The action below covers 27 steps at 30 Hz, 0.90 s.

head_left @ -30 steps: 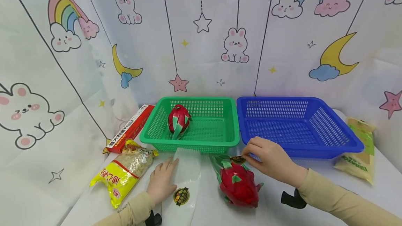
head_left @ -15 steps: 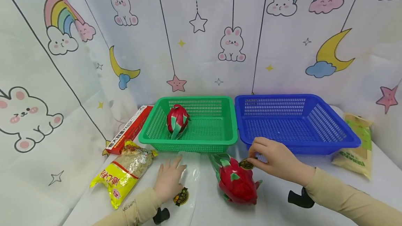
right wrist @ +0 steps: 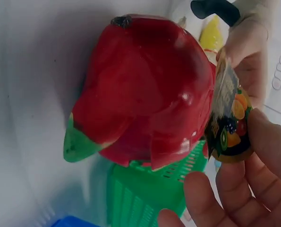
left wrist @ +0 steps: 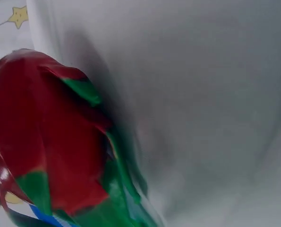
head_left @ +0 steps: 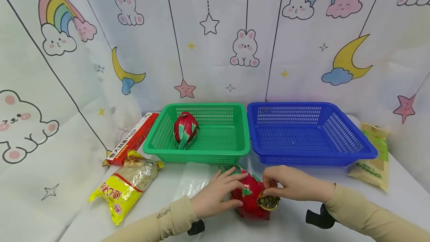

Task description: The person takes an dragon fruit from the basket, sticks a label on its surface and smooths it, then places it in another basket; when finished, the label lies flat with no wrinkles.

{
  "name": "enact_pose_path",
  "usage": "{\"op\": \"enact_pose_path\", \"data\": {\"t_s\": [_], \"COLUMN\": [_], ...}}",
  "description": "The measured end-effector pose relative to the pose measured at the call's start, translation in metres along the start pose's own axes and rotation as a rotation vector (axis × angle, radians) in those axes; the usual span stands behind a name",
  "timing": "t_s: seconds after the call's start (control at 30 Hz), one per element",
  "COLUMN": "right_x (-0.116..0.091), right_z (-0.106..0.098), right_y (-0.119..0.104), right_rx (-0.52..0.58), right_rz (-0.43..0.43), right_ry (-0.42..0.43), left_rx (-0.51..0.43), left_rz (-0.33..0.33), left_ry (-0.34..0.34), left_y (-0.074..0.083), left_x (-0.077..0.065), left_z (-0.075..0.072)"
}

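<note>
A red dragon fruit with green scales [head_left: 248, 193] lies on the white table in front of the baskets. My left hand [head_left: 220, 193] rests on its left side, fingers spread and fairly straight. In my right hand [head_left: 289, 184] a round black-and-gold sticker [head_left: 268, 201] is pinched between thumb and finger, right against the fruit's side in the head view. The right wrist view shows fruit pictures on that sticker [right wrist: 232, 125], which looks bent. Beneath the left forearm lies a clear plastic sheet [head_left: 193, 180], partly hidden. Another dragon fruit [head_left: 186, 129] sits in the green basket [head_left: 221, 152].
A blue basket [head_left: 312, 156] stands beside the green one at the back. On the left lie a red pasta box [head_left: 132, 141] and a yellow-ended food bag [head_left: 125, 186]. A beige-green packet [head_left: 373, 160] lies at the right. A patterned curtain [head_left: 215, 70] closes off the back.
My left hand has moved right, from the plastic sheet onto the dragon fruit. My right hand has brought the sticker lower, to the fruit's side.
</note>
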State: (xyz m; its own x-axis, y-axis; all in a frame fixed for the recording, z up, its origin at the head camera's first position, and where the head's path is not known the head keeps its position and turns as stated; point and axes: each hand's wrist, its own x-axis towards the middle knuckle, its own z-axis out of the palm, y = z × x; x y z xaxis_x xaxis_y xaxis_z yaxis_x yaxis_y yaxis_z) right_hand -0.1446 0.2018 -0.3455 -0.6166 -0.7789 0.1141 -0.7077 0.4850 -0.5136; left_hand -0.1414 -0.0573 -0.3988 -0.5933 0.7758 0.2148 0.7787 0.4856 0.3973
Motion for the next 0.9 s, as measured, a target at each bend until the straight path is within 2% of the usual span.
{"op": "enact_pose_path", "data": {"t_s": [0.17,0.27,0.43,0.67,0.9], "right_x": [0.005,0.008,0.016,0.027,0.034], "right_z": [0.007,0.009,0.009,0.013,0.019], "right_y": [-0.002,-0.002,-0.005,-0.010,-0.013], "right_rx": [0.060,0.061,0.051,0.069,0.043], "right_rz": [-0.068,-0.091,-0.113,-0.116,-0.102], "right_ry": [-0.027,-0.043,-0.069,-0.087,-0.093], "left_rx": [-0.061,-0.129,-0.233,-0.261,-0.322], "left_rz": [0.107,0.116,0.032,-0.133,-0.157], "left_ry": [0.057,0.055,0.047,0.044,0.037], "left_y": [-0.013,-0.019,-0.021,-0.017,-0.013], "left_x": [-0.005,-0.006,-0.011,-0.019,-0.023], "left_z": [-0.005,-0.010,-0.015,-0.009,-0.006]}}
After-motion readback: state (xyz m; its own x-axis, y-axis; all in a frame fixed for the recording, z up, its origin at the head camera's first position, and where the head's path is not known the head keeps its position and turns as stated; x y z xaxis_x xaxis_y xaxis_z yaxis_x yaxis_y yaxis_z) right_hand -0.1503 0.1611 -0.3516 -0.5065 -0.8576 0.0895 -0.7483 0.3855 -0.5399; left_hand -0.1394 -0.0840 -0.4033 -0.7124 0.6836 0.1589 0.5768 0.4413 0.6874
